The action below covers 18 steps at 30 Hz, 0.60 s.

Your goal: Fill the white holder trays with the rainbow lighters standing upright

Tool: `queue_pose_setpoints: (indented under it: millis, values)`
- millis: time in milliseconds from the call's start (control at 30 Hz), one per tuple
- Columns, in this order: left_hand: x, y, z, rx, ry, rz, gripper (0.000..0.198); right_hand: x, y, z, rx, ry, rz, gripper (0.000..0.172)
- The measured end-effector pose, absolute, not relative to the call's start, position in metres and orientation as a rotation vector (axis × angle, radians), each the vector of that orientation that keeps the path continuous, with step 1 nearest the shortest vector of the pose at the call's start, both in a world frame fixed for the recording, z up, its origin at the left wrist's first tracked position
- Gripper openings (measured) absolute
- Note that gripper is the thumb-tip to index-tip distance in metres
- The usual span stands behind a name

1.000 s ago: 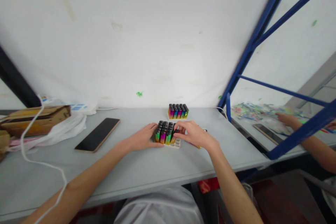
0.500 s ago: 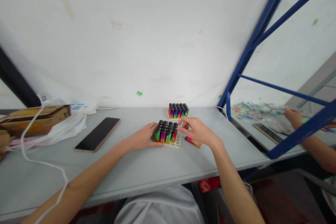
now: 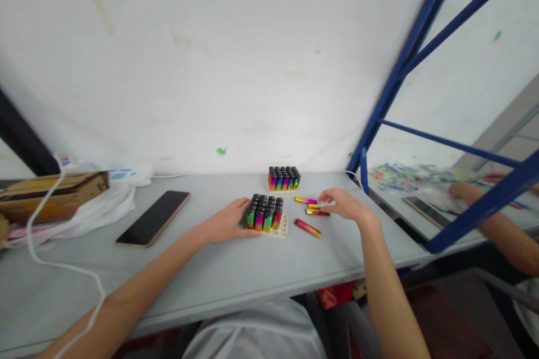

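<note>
A white tray [image 3: 283, 230] stands on the grey table, holding several upright rainbow-coloured lighters [image 3: 264, 214] with black caps. My left hand [image 3: 229, 221] lies flat against the tray's left side. My right hand [image 3: 343, 204] reaches to the right of the tray, its fingers touching a loose lighter [image 3: 316, 211] that lies flat. Another loose lighter [image 3: 305, 200] lies just behind it and a third lighter [image 3: 307, 228] lies in front, near the tray. A second tray of lighters [image 3: 284, 178] stands farther back by the wall.
A black phone [image 3: 153, 217] lies to the left, beside a white plastic bag [image 3: 99, 209], a cardboard box [image 3: 50, 193] and a white cable [image 3: 63, 266]. A blue metal frame [image 3: 398, 78] separates the neighbouring table, where another person's hand [image 3: 463, 190] rests.
My right hand has left the tray and moved right to the loose lighters. Two more loose lighters have come into sight. My left hand stays on the tray.
</note>
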<state>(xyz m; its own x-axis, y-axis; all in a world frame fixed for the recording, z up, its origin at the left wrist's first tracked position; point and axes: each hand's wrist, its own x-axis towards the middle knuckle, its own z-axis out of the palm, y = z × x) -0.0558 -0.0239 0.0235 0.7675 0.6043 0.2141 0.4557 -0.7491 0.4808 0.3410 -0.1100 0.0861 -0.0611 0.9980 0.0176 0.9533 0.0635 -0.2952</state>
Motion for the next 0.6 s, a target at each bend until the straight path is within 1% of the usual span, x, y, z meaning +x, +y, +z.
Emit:
queue_pose_setpoints:
  millis: [267,500,600]
  values:
    - [-0.054,-0.026,0.026,2.548,0.821,0.469,0.088,0.343,-0.096,0.064,-2.057,-2.069,0.376,0.022]
    - [-0.055,-0.024,0.023,2.551,0.808,0.509,0.089,0.353,-0.093,0.058,-1.920,-2.048,0.273,0.017]
    - [-0.054,-0.025,0.024,2.540,0.829,0.494,0.090,0.355,-0.096,0.063,-1.758,-1.912,0.338,0.024]
